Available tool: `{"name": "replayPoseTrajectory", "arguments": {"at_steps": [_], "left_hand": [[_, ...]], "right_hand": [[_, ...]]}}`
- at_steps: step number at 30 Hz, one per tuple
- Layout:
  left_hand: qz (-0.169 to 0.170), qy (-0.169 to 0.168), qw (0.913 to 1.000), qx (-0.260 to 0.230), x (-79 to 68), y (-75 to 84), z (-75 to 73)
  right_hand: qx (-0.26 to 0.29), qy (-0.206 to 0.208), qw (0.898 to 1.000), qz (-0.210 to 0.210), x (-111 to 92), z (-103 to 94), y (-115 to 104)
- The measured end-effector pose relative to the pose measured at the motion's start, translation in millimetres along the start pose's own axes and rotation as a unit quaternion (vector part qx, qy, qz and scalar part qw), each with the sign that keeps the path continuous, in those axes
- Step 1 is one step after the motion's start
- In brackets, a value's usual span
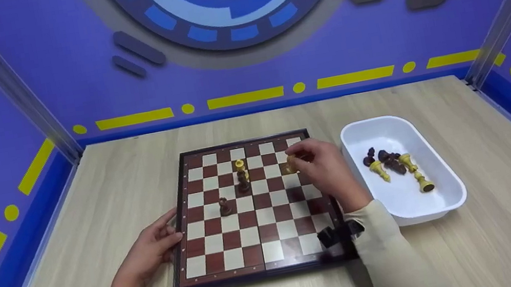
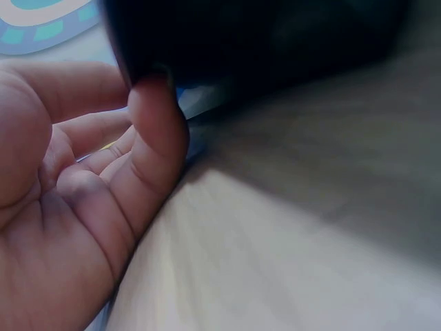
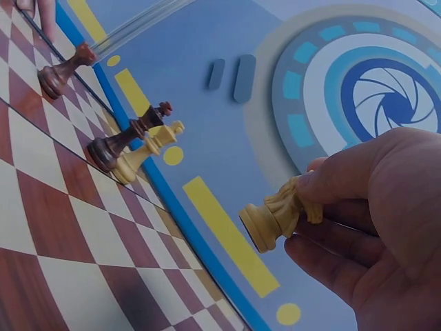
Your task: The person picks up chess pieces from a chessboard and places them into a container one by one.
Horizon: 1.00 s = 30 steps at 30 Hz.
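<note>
My right hand (image 1: pixel 324 168) is raised over the right part of the chessboard (image 1: pixel 268 235). It pinches a light wooden chess knight (image 3: pixel 279 210) by its head, base pointing away from the palm. Along the board's left edge, my left hand (image 1: pixel 150 244) holds the dark rim with bent fingers and thumb; the left wrist view has its fingertips (image 2: pixel 157 103) against that side. A dark king (image 3: pixel 131 138) stands upright close to a light king (image 3: pixel 155 146), partly covering it. Nearer the left hand stands another dark piece (image 1: pixel 224 207) with a flared top.
To the right of the board sits a white plastic tub (image 1: pixel 443 195) with several light and dark chess pieces (image 1: pixel 391 162) lying in it. Blue-purple panels (image 1: pixel 64 56) wall off the back and sides of the wooden table (image 1: pixel 510 205).
</note>
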<state>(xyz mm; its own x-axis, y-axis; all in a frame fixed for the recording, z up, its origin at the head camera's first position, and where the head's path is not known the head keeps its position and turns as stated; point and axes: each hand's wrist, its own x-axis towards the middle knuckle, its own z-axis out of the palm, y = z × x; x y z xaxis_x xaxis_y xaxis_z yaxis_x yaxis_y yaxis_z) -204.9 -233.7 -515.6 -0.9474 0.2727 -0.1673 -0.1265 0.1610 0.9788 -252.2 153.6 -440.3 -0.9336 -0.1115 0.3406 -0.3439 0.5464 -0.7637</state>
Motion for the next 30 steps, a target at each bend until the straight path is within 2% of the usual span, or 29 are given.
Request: {"name": "replayPoseTrajectory", "arguments": {"at_steps": [6,13,24,30], "left_hand": [[0.002,0.003,1.0,0.004,-0.3,-0.3,-0.2],[0.003,-0.006,1.0,0.0,-0.4,0.1,-0.5],[-0.019,0.013,0.9997,0.002,-3.2,2.7,2.4],[-0.016,0.016,0.9997,0.001,-2.9,3.2,2.9]], "right_hand": [[-0.014,0.009,1.0,0.014,0,-7.4,2],[0.003,0.029,0.999,0.027,1,-16.6,4],[0.021,0.054,0.996,0.061,1,-32.8,12],[0.029,0.062,0.994,0.09,2,-41.9,20]]}}
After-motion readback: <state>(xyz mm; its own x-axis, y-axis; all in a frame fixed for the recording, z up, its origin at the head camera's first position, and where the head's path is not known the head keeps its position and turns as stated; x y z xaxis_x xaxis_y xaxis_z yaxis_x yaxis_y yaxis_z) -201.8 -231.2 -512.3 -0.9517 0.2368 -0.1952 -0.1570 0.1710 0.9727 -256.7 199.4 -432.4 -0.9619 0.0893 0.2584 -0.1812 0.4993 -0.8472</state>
